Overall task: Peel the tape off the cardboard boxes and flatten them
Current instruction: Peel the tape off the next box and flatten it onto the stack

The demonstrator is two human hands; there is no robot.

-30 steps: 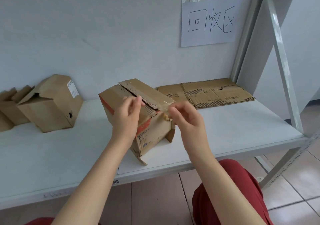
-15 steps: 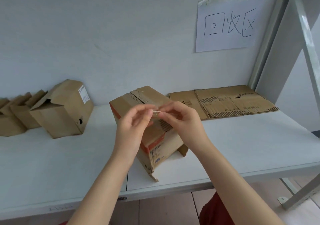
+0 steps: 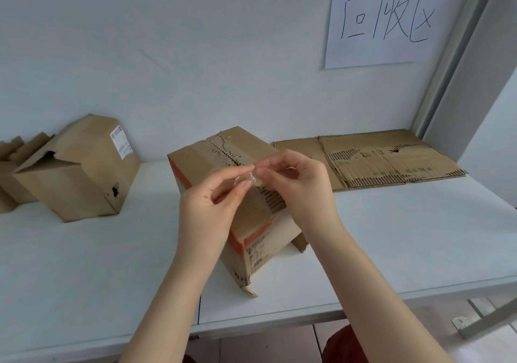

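I log the tape [image 3: 249, 178] pinched by left hand [image 3: 208, 197] at 9 o'clock and right hand [image 3: 298, 185] at 3, above the box [image 3: 193, 159] on the surface [image 3: 84, 264], its seam running 11-to-5.

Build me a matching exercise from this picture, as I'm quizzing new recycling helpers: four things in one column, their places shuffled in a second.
Things
1. tape scrap
2. box with white label
3. flattened cardboard
4. paper sign

Places
A. stuck on the wall
B. lying flat at the right rear of the table
C. pinched between the left hand and the right hand
D. on the left part of the table

Pairs: 1-C, 2-D, 3-B, 4-A
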